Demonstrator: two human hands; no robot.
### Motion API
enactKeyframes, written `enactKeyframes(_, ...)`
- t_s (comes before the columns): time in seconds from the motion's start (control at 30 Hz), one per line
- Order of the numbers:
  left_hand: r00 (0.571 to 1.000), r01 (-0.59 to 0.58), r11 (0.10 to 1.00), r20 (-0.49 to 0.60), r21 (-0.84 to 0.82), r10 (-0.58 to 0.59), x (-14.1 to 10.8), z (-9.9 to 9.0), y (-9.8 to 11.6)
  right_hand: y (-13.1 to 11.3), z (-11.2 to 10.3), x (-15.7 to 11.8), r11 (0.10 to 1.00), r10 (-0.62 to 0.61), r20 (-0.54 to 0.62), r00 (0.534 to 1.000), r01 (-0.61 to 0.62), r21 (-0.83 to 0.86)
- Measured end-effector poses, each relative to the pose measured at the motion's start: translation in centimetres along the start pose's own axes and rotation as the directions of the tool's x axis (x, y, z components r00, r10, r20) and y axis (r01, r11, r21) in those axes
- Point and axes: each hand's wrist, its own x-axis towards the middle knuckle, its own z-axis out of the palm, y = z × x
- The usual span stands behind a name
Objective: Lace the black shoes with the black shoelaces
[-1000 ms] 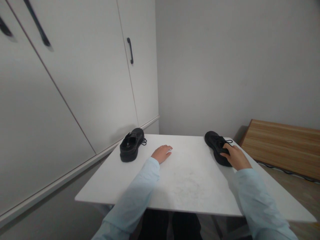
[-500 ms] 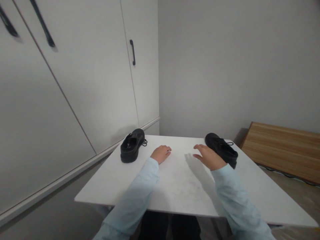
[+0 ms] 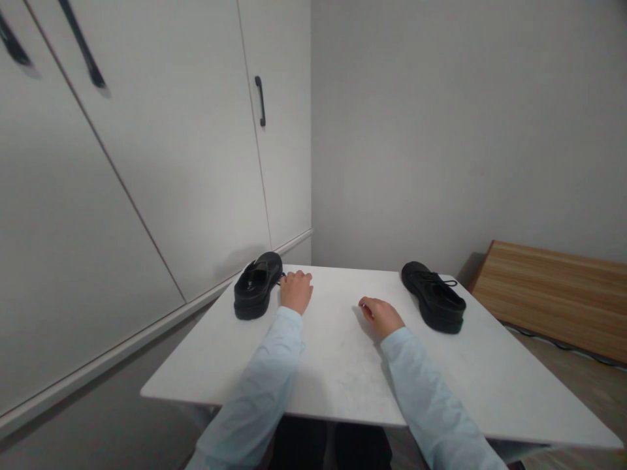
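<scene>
Two black lace-up shoes rest on the white table [image 3: 337,365], toes pointing to its far edge. Beside the left shoe [image 3: 252,301], my left hand [image 3: 296,291] is open, palm down, with its fingers a little apart. Its fingertips are by the shoe's laces and partly cover them; whether they touch cannot be made out. My right hand [image 3: 383,318] is low over the middle of the table, empty, its fingers loosely curled with a small gap to the thumb. It is apart from the right shoe [image 3: 434,297], whose laces trail to the right.
White cabinet doors [image 3: 196,163] with dark handles run along the left side. A grey wall [image 3: 441,130] stands behind the table. At the right, beyond the table's edge, is a wood-grain panel [image 3: 553,294], with a dark cable along its lower edge.
My left hand has moved left and forward to the left shoe's laces. My right hand has moved left, away from the right shoe, and its fingers have curled in. Both shoes stay put.
</scene>
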Motion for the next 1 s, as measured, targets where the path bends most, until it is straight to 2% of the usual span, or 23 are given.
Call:
enactKeyframes(0.2, 0.975, 0.217, 0.967, -0.074, 0.136, -0.209, -0.8, -3.3, -1.8, 0.7, -0.3, -0.1, 0.997, 0.065, -0.017, 0.998, -0.065, -0.034)
enactKeyframes(0.33, 0.954, 0.299, 0.936, -0.093, 0.184, -0.286, -2.2, -5.4, -3.7, 0.7, -0.6, 0.0, 0.996, 0.082, -0.018, 0.996, -0.083, -0.040)
enactKeyframes(0.47, 0.946, 0.313, 0.932, 0.028, 0.180, -0.323, -3.6, -6.6, -6.3, 0.8, -0.6, 0.0, 0.997, 0.076, -0.021, 0.997, -0.077, -0.032)
enactKeyframes(0.6, 0.954, 0.207, 0.952, 0.168, 0.225, -0.247, -3.9, -6.4, -7.9, 0.8, -0.4, -0.1, 0.998, 0.066, -0.032, 0.997, -0.066, -0.005)
enactKeyframes(0.67, 0.963, 0.145, 0.969, 0.195, 0.200, -0.184, -3.9, -6.0, -8.2, 0.8, -0.3, -0.2, 0.998, 0.062, -0.037, 0.997, -0.062, 0.009)
enactKeyframes(0.83, 0.988, 0.100, 0.987, 0.103, 0.127, -0.114, -4.5, -5.2, -7.6, 1.0, -0.2, -0.2, 0.997, 0.071, -0.034, 0.997, -0.071, 0.019)
enactKeyframes(1.0, 0.997, 0.080, 0.995, -0.022, 0.065, -0.079, -5.7, -5.4, -5.4, 1.1, -0.4, -0.2, 0.995, 0.096, -0.035, 0.995, -0.096, 0.001)
